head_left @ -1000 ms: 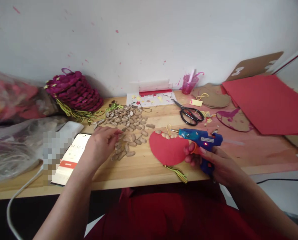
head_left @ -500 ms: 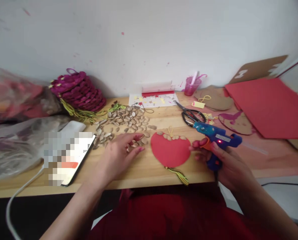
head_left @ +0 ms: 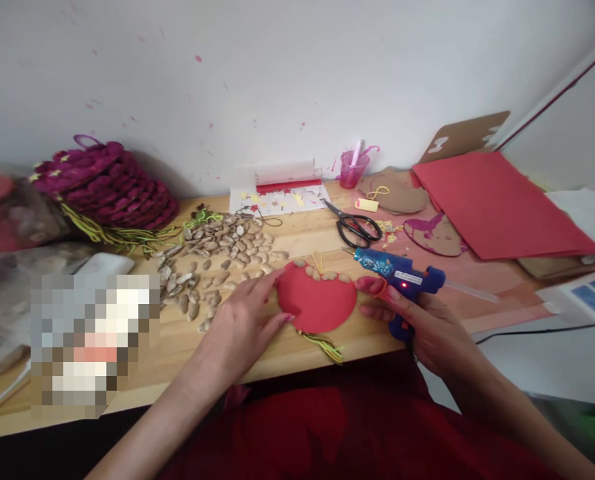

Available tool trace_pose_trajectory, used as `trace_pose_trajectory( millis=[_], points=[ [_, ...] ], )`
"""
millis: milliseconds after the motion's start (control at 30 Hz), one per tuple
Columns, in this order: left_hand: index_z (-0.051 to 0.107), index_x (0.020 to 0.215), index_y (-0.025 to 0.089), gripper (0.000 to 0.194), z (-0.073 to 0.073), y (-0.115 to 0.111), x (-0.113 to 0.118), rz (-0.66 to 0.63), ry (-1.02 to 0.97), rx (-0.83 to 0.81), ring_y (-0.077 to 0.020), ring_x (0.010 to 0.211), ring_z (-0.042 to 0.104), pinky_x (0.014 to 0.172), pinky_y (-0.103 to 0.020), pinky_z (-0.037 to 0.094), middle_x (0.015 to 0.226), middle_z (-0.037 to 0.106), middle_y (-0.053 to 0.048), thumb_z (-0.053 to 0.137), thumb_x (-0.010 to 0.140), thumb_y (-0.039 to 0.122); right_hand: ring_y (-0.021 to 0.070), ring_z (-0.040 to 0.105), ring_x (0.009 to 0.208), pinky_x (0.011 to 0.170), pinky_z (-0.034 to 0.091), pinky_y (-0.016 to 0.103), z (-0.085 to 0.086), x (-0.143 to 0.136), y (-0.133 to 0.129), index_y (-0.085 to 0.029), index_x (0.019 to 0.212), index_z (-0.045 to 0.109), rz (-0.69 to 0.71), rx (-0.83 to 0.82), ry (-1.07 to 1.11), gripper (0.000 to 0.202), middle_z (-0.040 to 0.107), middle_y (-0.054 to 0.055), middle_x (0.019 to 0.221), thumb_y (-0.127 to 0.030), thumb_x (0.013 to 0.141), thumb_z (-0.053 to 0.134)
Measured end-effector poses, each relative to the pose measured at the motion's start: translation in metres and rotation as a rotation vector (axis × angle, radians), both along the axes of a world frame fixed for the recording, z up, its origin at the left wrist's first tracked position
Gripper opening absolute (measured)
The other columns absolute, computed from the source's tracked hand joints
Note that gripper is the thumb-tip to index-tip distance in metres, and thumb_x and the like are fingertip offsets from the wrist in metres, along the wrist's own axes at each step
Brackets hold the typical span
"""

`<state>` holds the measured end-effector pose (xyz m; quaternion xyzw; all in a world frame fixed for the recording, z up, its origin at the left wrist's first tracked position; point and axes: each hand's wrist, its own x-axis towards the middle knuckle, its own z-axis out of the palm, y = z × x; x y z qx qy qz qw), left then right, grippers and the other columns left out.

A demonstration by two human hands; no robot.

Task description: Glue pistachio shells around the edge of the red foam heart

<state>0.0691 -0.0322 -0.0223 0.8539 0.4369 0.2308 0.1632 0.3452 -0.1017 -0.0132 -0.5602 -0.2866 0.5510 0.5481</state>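
My right hand (head_left: 427,327) is wrapped round a blue hot glue gun (head_left: 417,279) with a lit red light, its nozzle pointing left above the table. Between my hands lies a red heart-like cutout (head_left: 320,303), several tan nut shells (head_left: 330,275) along its top edge. It has a yellow loop at the top and a yellow-green tassel (head_left: 327,347) at the bottom. My left hand (head_left: 250,317) has thumb and fingers apart, the tips at the cutout's left edge. Behind that hand is a pile of loose nut shells (head_left: 247,248).
Black scissors (head_left: 360,229) lie behind the glue gun. Red sheets (head_left: 502,207) and cardboard pieces (head_left: 434,237) are at the right. A pink cup (head_left: 351,170) stands by the wall. At the left are a purple shell-covered craft (head_left: 112,190) and plastic bags (head_left: 12,287).
My left hand has moved from beside the shells to the cutout's left edge. The glue gun stays in my right hand, now closer to the cutout. The view has turned right.
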Motion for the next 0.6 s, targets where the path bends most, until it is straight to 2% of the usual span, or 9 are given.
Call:
trace_pose_trajectory(
  millis=[133,267,367,600],
  points=[
    [0.047,0.145,0.025,0.059,0.000,0.003,0.001,-0.022,-0.026,-0.023,-0.0259,0.108,0.067,0.094,-0.043,0.057,0.127,0.067,-0.011,0.069,0.090,0.031,0.0199,0.070,0.092,0.080,0.059,0.030,0.005,0.004,-0.008,-0.026,0.092,0.081,0.035,-0.045,-0.057,0.021,0.077,0.005,0.109,-0.045,0.082,0.078],
    [0.053,0.139,0.023,0.051,0.000,0.004,0.001,-0.029,-0.067,-0.055,-0.0257,0.111,0.066,0.096,-0.044,0.057,0.126,0.068,-0.011,0.068,0.091,0.029,0.0220,0.070,0.094,0.075,0.059,0.029,0.008,0.008,-0.011,-0.026,0.094,0.080,0.097,-0.050,-0.125,0.026,0.077,0.006,0.105,-0.048,0.084,0.076],
    [0.052,0.141,0.025,0.052,0.001,0.002,0.000,-0.035,-0.095,-0.086,-0.0255,0.115,0.065,0.100,-0.045,0.055,0.129,0.067,-0.010,0.067,0.091,0.028,0.0241,0.070,0.094,0.071,0.060,0.028,0.009,0.009,-0.010,-0.024,0.090,0.080,0.053,-0.023,-0.140,0.025,0.078,0.007,0.100,-0.048,0.081,0.078],
    [0.054,0.141,0.027,0.057,0.008,-0.006,0.003,-0.050,-0.137,-0.150,-0.0276,0.130,0.056,0.111,-0.050,0.047,0.139,0.061,-0.011,0.073,0.087,0.024,0.0217,0.073,0.076,0.063,0.061,0.025,0.008,0.001,0.003,-0.024,0.081,0.080,0.028,-0.034,0.049,0.023,0.077,0.007,0.085,-0.045,0.072,0.085]
  ],
)
